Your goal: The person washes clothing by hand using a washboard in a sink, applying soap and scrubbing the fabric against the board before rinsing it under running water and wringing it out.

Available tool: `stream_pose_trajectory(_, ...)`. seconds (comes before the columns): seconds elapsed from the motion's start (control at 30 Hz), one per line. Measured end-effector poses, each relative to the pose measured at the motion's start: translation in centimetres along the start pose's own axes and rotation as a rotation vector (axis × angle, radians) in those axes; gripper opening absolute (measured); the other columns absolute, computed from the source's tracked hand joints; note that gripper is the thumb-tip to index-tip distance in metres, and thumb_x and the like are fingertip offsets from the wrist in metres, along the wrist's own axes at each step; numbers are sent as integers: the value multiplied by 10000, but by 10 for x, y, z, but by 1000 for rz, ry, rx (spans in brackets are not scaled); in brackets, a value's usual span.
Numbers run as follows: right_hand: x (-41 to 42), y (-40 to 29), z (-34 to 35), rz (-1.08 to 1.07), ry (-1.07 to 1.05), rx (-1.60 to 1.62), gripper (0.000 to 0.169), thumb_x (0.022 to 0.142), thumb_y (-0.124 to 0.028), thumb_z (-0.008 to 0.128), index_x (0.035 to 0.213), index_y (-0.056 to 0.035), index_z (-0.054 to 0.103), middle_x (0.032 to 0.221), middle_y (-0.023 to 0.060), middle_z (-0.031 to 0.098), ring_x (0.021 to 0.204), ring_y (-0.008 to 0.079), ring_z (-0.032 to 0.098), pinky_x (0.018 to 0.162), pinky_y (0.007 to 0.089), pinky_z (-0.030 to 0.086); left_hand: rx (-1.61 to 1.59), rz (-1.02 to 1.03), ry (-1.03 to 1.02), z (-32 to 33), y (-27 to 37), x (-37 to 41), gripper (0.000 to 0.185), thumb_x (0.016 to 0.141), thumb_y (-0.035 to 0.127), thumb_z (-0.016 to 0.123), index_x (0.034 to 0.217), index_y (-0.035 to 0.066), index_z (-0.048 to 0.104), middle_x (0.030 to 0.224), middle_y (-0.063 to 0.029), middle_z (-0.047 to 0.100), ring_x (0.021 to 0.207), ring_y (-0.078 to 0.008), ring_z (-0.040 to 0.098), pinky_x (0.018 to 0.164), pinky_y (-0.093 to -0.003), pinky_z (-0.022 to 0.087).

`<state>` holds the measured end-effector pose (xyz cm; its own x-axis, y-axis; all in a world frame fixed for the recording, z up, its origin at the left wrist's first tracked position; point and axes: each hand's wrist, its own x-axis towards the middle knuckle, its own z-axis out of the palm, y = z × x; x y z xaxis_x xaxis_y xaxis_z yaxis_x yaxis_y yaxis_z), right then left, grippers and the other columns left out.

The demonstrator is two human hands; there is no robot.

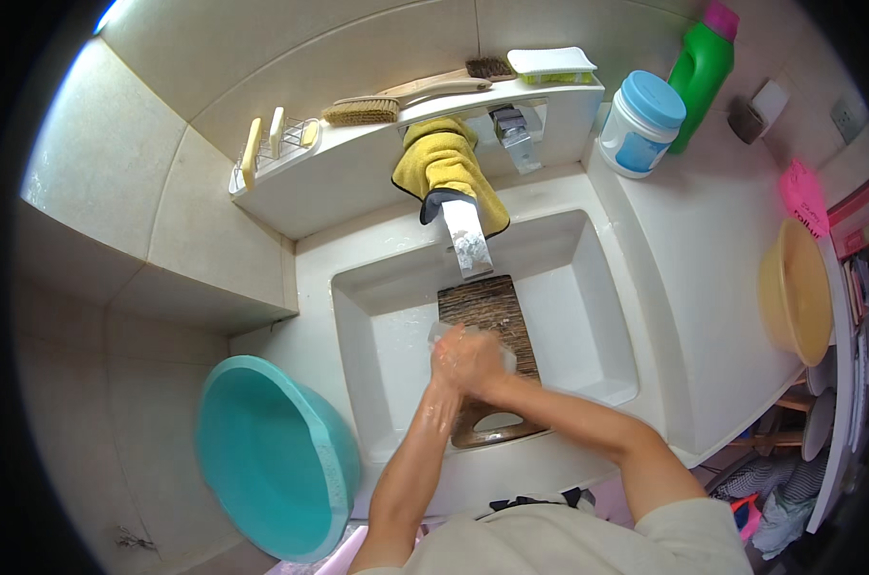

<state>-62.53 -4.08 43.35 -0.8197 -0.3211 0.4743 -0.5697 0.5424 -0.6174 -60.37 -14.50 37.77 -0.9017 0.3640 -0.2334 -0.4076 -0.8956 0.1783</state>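
My left hand (450, 358) and my right hand (483, 365) press close together, both gripping a pale, wet cloth (508, 359). Most of the cloth is hidden under my fingers, and the hands are a little blurred. Beneath them a dark wooden washboard (486, 305) with a ridged face leans in the white sink (398, 366). Its handle end, with an oval cutout, rests at the sink's front rim. Water glistens on my left wrist. Just above the board's far end is the metal spout of a faucet (470, 241), partly wrapped in a yellow towel (445, 162).
A teal basin (262, 438) stands left of the sink. On the back ledge lie a wooden-handled brush (363, 110), a soap rack (287, 147) and a white-lidded box (553, 63). To the right are a blue-lidded tub (641, 123), a green bottle (702, 79) and a yellow basin (794, 295).
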Motion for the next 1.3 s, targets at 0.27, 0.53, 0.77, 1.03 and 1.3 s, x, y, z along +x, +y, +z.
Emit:
stream_pose_trajectory(0.27,0,-3,0,154,-32,-48,241,827,-226,595,664,-48,596,596,165,584,573,338,607,564,461,472,545,58,357,29,1,-4,230,974,260,460,952,72,590,915,-58,628,842,-201,608,856,-397,498)
stream_pose_trajectory(0.53,15,-10,-15,182,0,138,289,873,-193,579,618,-59,549,549,150,536,535,333,579,499,398,453,271,157,514,43,-11,-19,278,979,274,439,1083,61,584,1033,-99,634,967,-232,605,887,-390,486)
stream_pose_trajectory(0.77,5,9,-16,216,-136,247,189,851,-222,619,779,-48,605,609,125,529,581,285,542,720,385,469,237,78,666,105,-13,-38,221,972,224,454,1045,83,607,960,-68,662,910,-225,645,869,-391,514)
stream_pose_trajectory(1.03,0,39,-75,952,-400,1407,871,891,-747,252,1416,-60,357,1149,119,579,1111,214,539,1007,369,389,-123,203,598,78,-3,-62,436,1003,360,377,1298,67,511,1318,-149,539,1192,-329,539,1017,-531,435)
stream_pose_trajectory(1.3,-50,0,-83,753,-233,1229,433,839,-147,733,1188,-23,508,1110,61,589,1044,160,571,933,328,452,-48,139,545,83,-17,-75,480,990,404,356,1346,102,468,1366,-131,494,1231,-346,505,1019,-547,432)
